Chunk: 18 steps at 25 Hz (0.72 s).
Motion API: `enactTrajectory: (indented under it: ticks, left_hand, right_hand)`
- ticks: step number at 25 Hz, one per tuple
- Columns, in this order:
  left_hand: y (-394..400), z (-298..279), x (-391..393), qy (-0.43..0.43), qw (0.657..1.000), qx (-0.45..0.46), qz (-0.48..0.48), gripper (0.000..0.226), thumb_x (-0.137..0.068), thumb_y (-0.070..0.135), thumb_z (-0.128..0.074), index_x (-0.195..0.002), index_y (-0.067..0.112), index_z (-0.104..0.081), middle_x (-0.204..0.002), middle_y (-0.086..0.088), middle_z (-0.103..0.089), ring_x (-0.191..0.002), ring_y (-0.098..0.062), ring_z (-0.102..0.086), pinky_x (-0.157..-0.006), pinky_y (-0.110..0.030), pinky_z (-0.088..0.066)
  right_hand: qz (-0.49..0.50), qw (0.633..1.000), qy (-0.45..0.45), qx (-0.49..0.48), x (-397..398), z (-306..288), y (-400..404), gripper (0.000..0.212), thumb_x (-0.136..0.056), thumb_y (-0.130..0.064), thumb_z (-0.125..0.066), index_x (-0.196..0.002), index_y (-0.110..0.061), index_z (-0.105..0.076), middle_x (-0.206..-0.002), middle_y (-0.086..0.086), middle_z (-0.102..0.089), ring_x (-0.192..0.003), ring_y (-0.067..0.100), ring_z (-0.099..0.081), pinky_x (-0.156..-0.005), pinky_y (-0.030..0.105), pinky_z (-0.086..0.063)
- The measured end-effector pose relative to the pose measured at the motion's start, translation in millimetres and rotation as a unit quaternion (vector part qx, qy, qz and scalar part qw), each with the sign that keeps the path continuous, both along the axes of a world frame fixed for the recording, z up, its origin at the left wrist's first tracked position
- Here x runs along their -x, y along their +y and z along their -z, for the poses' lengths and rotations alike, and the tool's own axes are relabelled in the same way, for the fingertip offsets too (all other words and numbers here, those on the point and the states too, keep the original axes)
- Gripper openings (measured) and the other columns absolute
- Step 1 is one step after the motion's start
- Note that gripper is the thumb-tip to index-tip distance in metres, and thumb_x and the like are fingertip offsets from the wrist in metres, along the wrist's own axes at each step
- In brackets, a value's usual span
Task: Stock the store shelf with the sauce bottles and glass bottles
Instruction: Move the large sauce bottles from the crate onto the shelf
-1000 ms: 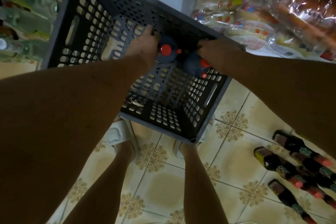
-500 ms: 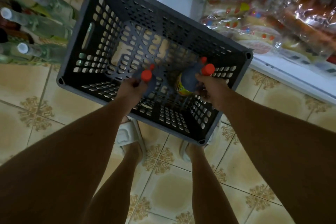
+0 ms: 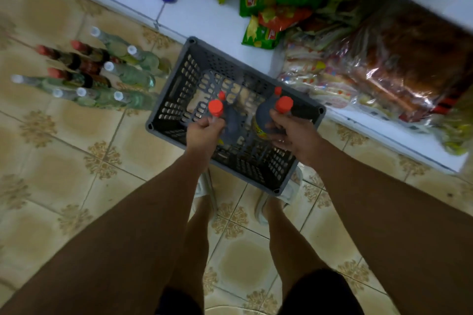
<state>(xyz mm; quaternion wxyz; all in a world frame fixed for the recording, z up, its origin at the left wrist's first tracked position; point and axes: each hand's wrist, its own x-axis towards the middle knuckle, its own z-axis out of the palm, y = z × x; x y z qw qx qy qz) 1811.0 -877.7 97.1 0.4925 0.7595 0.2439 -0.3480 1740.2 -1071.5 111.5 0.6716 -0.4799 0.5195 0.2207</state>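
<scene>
Both grips clamped on red-capped sauce bottles at frame centre, left hand (image 3: 204, 133) and right hand (image 3: 294, 135) taking two each, over the crate (image 3: 176, 89), likely saving shelf (image 3: 217, 15) trips.

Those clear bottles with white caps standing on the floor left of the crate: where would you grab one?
By the neck, just under the white cap, coming from straight above. The clear bottles stand upright and packed close beside the dark bottles, so their bodies look hard to reach, while the slim necks stick up free. That is my judgement from this view.
</scene>
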Motion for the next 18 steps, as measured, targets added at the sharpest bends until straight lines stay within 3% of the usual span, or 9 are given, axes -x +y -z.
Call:
enactTrajectory:
  ticks: [3,5,8,11,14,18]
  left_hand:
    - [-6,-112,12,-0.01,1.0,0.019,-0.001,0.027,-0.088,0.01,-0.063,-0.063,0.007,-0.056,-0.063,-0.007,-0.051,-0.048,-0.004,-0.045,-0.049,-0.017,-0.035]
    - [-6,-183,29,-0.024,0.999,0.04,-0.012,0.023,-0.091,0.013,-0.063,-0.07,0.005,-0.058,-0.063,-0.004,-0.053,-0.042,0.003,-0.045,-0.046,-0.01,-0.035]
    - [-3,-264,64,-0.053,0.997,0.045,-0.019,0.027,-0.092,0.028,-0.065,-0.076,0.007,-0.057,-0.066,-0.007,-0.046,-0.056,-0.01,-0.044,-0.055,-0.022,-0.033]
    - [-1,-312,94,-0.069,0.996,0.04,-0.027,0.031,-0.092,0.036,-0.063,-0.076,0.011,-0.054,-0.073,-0.01,-0.043,-0.069,-0.017,-0.038,-0.064,-0.031,-0.027]
    - [2,-344,103,-0.065,0.994,0.056,-0.067,0.03,-0.094,0.034,-0.06,-0.078,0.009,-0.057,-0.078,-0.011,-0.054,-0.076,-0.019,-0.048,-0.068,-0.032,-0.033]
    - [-4,-377,108,-0.085,0.995,0.051,-0.008,0.033,-0.094,0.038,-0.058,-0.081,0.008,-0.062,-0.075,-0.01,-0.056,-0.073,-0.021,-0.05,-0.071,-0.033,-0.036]
  right_hand:
    - [0.061,0.997,-0.01,0.039,-3,-102,-2,0.019,-0.089,-0.03,-0.07,-0.089,-0.012,-0.064,-0.074,0.003,-0.065,-0.064,0.016,-0.062,-0.069,0.035,-0.059]
    - [0.061,0.995,-0.021,0.079,8,-169,-4,0.016,-0.089,-0.026,-0.07,-0.085,-0.012,-0.063,-0.069,0.004,-0.06,-0.061,0.017,-0.059,-0.072,0.039,-0.057]
    - [0.065,0.992,-0.032,0.108,34,-254,-2,0.021,-0.088,-0.023,-0.069,-0.073,-0.013,-0.058,-0.064,0.006,-0.056,-0.056,0.019,-0.055,-0.065,0.035,-0.051]
    - [0.069,0.987,-0.056,0.136,56,-319,-6,0.029,-0.086,-0.025,-0.067,-0.064,-0.014,-0.051,-0.063,0.011,-0.052,-0.058,0.023,-0.049,-0.062,0.035,-0.042]
    - [0.085,0.98,-0.094,0.157,81,-365,-13,0.027,-0.08,-0.03,-0.065,-0.062,-0.017,-0.051,-0.068,0.015,-0.049,-0.065,0.023,-0.046,-0.063,0.036,-0.038]
    - [0.086,0.967,-0.143,0.193,102,-407,-13,0.022,-0.077,-0.033,-0.064,-0.067,-0.016,-0.056,-0.068,0.009,-0.057,-0.067,0.022,-0.053,-0.066,0.038,-0.041]
